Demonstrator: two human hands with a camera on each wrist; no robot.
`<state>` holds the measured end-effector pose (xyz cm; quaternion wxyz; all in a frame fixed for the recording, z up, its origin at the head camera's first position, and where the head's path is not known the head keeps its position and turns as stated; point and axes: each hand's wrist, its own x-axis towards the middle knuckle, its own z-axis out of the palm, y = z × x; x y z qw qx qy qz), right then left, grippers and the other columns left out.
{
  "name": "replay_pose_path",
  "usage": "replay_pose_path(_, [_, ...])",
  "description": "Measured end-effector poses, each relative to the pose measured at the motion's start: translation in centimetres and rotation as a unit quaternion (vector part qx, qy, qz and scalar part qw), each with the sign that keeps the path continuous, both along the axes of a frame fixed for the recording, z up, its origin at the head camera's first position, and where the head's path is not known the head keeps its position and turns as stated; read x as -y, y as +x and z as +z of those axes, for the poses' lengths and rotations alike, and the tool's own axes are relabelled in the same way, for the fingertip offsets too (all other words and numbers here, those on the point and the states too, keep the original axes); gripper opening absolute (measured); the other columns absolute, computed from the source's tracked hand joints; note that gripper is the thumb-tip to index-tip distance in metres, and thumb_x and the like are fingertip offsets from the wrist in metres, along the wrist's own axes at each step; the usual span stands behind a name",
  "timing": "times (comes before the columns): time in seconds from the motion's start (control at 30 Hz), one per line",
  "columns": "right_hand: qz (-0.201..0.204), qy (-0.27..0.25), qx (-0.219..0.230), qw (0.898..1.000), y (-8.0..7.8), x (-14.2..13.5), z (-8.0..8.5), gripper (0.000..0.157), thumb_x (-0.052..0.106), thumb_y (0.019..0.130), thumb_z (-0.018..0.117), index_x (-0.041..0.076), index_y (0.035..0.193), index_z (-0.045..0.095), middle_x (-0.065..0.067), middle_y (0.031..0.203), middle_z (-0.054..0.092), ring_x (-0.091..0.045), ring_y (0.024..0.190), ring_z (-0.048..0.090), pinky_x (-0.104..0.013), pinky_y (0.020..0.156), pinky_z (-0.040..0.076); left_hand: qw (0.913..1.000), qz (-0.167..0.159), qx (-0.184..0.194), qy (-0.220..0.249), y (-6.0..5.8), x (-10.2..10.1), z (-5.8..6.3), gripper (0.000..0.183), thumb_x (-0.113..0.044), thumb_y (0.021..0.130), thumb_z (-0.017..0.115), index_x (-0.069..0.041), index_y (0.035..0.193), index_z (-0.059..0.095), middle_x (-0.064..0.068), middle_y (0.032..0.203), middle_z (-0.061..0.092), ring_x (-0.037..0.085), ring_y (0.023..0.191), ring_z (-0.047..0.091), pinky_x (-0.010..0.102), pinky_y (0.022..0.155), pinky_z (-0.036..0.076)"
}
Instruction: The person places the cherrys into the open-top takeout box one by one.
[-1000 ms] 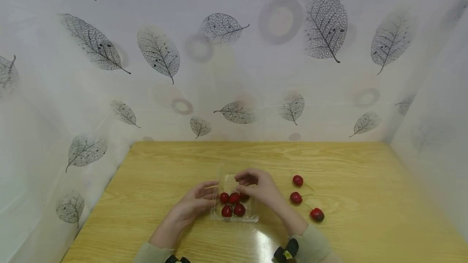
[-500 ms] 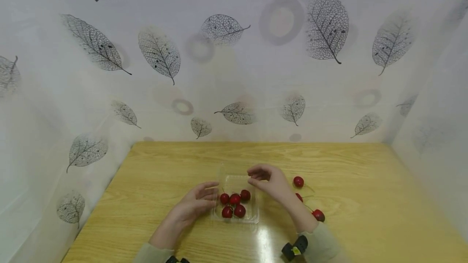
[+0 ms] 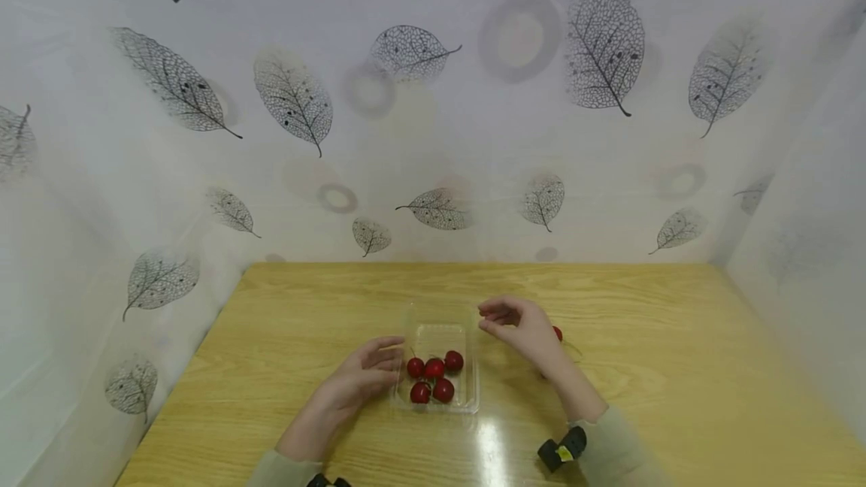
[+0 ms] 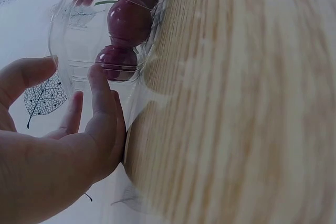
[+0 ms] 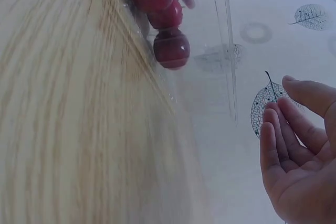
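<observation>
Cherry (image 3: 558, 333) (red, round, partly hidden) lies right of the nearer right hand (image 3: 519, 328), thumb and fingers apart, empty; left hand (image 3: 361, 376), fingers apart, touches clear plastic box (image 3: 440, 338).

I am missing much of a cherry (image 3: 558, 333) behind the right hand (image 3: 522, 325), while the head feed's bottom edge is cropping the left-wrist strap (image 3: 328, 481) and the right-wrist feed's top is cutting the clear container (image 5: 229, 30).

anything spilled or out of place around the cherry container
Nothing stands out: the clear plastic container sits flat on the table, five cherries inside, none visibly crushed; another cherry lies outside it, partly hidden behind the right hand.
</observation>
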<state>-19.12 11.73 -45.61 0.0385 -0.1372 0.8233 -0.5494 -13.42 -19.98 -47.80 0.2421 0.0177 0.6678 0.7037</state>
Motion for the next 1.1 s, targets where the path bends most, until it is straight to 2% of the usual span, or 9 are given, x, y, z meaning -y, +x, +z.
replay_pose_path(0.2, [0.003, -0.007, -0.027, 1.0, -0.3, -1.2, -0.3, 0.027, 0.006, 0.095, 0.078, -0.005, 0.119, 0.073, -0.023, 0.114, 0.077, -0.008, 0.093, 0.071, -0.02, 0.086, 0.06, 1.0, 0.005, 0.001, -0.001, 0.0, 0.0, -0.1, 0.076, 0.005, 0.092, 0.066, 0.007, 0.161, 0.032, 0.038, 0.165, 0.031, 0.034, 0.143, 0.049, 0.03, 0.11, 0.054])
replay_pose_path(0.67, [-0.03, 0.027, -0.024, 0.999, -0.1, -4.2, -0.3, 0.028, 0.007, 0.095, 0.078, -0.005, 0.12, 0.073, -0.022, 0.115, 0.077, -0.007, 0.094, 0.071, -0.019, 0.084, 0.059, 1.0, 0.005, 0.001, -0.003, 0.1, 0.1, 0.0, 0.075, 0.004, 0.093, 0.065, 0.006, 0.161, 0.033, 0.037, 0.165, 0.031, 0.032, 0.142, 0.05, 0.03, 0.109, 0.054])
replay_pose_path(1.1, [-0.063, 0.032, 0.012, 0.997, 0.1, -6.8, -1.2, 0.032, 0.012, 0.096, 0.078, -0.003, 0.124, 0.072, -0.02, 0.12, 0.076, 0.0, 0.095, 0.068, -0.015, 0.085, 0.057, 0.9999, 0.009, 0.007, -0.003, 0.1, 0.0, 0.1, 0.075, 0.003, 0.093, 0.066, 0.006, 0.161, 0.033, 0.037, 0.165, 0.032, 0.031, 0.14, 0.052, 0.03, 0.109, 0.054])
